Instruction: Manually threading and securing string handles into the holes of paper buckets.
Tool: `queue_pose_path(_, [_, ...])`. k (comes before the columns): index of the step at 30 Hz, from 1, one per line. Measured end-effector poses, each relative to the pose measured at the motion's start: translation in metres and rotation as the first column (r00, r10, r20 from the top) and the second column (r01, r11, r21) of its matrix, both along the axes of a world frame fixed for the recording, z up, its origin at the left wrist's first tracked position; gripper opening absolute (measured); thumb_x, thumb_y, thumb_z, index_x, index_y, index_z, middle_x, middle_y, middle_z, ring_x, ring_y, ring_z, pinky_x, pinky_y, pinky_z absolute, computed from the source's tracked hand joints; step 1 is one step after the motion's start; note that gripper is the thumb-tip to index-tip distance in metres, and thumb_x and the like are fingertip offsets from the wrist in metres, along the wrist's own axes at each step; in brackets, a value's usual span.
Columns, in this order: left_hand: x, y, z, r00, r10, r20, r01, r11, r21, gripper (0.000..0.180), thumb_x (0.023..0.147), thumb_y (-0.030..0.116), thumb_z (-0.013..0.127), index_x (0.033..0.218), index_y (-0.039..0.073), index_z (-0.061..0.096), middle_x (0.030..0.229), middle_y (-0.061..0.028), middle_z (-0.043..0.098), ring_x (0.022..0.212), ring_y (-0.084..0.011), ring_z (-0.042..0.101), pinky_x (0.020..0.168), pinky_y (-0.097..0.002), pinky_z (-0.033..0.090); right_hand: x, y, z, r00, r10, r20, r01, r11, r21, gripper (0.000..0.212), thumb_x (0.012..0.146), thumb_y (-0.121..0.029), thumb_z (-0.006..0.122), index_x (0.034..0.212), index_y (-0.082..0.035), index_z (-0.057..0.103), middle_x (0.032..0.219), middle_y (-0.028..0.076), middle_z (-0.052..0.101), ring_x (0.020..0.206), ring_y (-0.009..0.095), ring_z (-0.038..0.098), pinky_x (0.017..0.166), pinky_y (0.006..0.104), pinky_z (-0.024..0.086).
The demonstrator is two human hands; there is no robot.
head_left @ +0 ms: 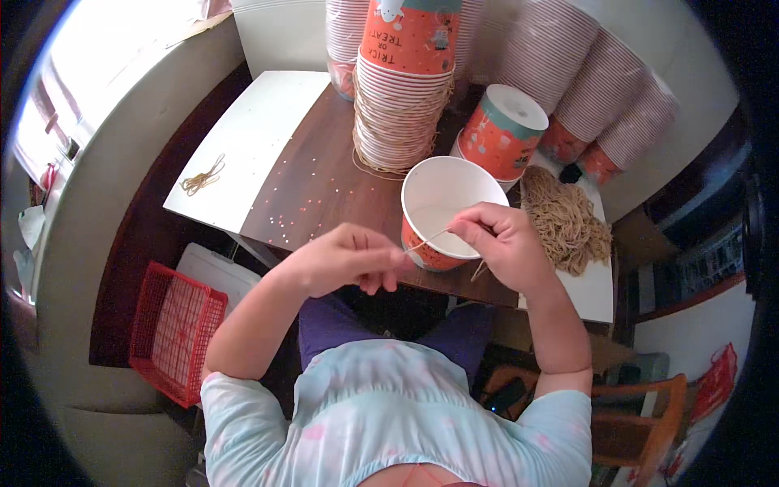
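Observation:
A tan cord (pixel 430 239) runs short and taut between my two hands, across the near side of a paper bucket. My left hand (pixel 357 258) is closed in a pinch on the cord's left part. Thumb and fingers of my right hand (pixel 505 243) pinch the cord at the bucket's right rim, and a loose tail hangs below that hand. The orange paper bucket (pixel 445 188) stands upright near the table's front edge, its white inside facing up. Whether the cord passes through the bucket's wall is hidden by my fingers.
A tall stack of nested buckets (pixel 398 105), draped with cords, stands behind. Right of it are an upturned bucket (pixel 503 134), wrapped stacks (pixel 552 49) and a cord heap (pixel 568 219). Tiny dots litter the brown tabletop (pixel 308 183). A red basket (pixel 174 333) sits lower left.

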State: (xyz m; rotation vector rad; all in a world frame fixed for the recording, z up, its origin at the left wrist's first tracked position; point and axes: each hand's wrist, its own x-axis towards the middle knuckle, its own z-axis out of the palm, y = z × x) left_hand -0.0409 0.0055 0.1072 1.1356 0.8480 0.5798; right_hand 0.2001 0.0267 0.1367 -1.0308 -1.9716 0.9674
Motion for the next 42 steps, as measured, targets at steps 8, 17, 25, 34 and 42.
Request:
queue_pose_path(8, [0.002,-0.01,-0.003,0.994,-0.024,-0.103,0.041,0.986,0.164,0.024,0.092,0.021,0.057,0.09,0.0,0.068,0.069,0.0001,0.062,0.06,-0.0045,0.053,0.054,-0.0195,0.043,0.022,-0.005,0.0,0.922,-0.025,0.386,-0.142,0.906,0.398,0.038,0.078,-0.019,0.071,0.11,0.0,0.06,0.108,0.014,0.06,0.1,0.021,0.06,0.083,0.0308,0.047])
queue_pose_path(17, [0.021,-0.003,0.01,0.995,-0.074,-0.072,0.09,0.966,0.242,0.024,0.092,0.021,0.056,0.09,0.001,0.069,0.071,-0.0003,0.063,0.061,-0.0056,0.054,0.055,-0.0206,0.044,-0.029,-0.023,-0.022,0.945,0.29,-0.152,-0.311,0.94,-0.139,0.049,0.078,-0.013,0.072,0.121,0.0,0.052,0.097,0.015,0.061,0.088,0.023,0.062,0.077,0.0321,0.049])
queue_pose_path(25, [0.014,0.0,-0.006,0.981,0.046,0.188,-0.021,0.991,-0.132,0.029,0.094,0.027,0.054,0.092,0.001,0.067,0.079,-0.006,0.066,0.065,-0.0102,0.06,0.059,-0.0209,0.046,-0.022,-0.022,-0.033,0.998,0.06,0.001,-0.058,0.963,0.262,0.016,0.079,-0.005,0.068,0.095,-0.002,0.065,0.08,0.011,0.061,0.069,0.023,0.062,0.061,0.0313,0.049])
queue_pose_path(34, [0.016,-0.002,-0.015,0.996,0.056,0.071,-0.06,0.996,0.062,0.026,0.093,0.025,0.057,0.09,0.001,0.066,0.079,-0.0036,0.066,0.066,-0.008,0.059,0.059,-0.0207,0.047,-0.02,-0.024,-0.037,1.0,0.011,0.015,-0.016,0.937,0.35,0.011,0.077,0.001,0.069,0.087,-0.002,0.066,0.077,0.008,0.063,0.066,0.016,0.06,0.057,0.026,0.047])
queue_pose_path(42, [0.022,-0.007,-0.011,0.989,0.141,0.049,-0.148,0.963,0.226,0.014,0.088,0.012,0.062,0.086,-0.002,0.065,0.077,-0.0015,0.064,0.069,-0.0054,0.058,0.06,-0.0203,0.047,-0.019,-0.026,-0.034,1.0,0.005,0.013,-0.008,0.973,0.231,0.009,0.078,-0.005,0.067,0.086,-0.005,0.062,0.073,0.009,0.056,0.063,0.024,0.059,0.057,0.0324,0.048])
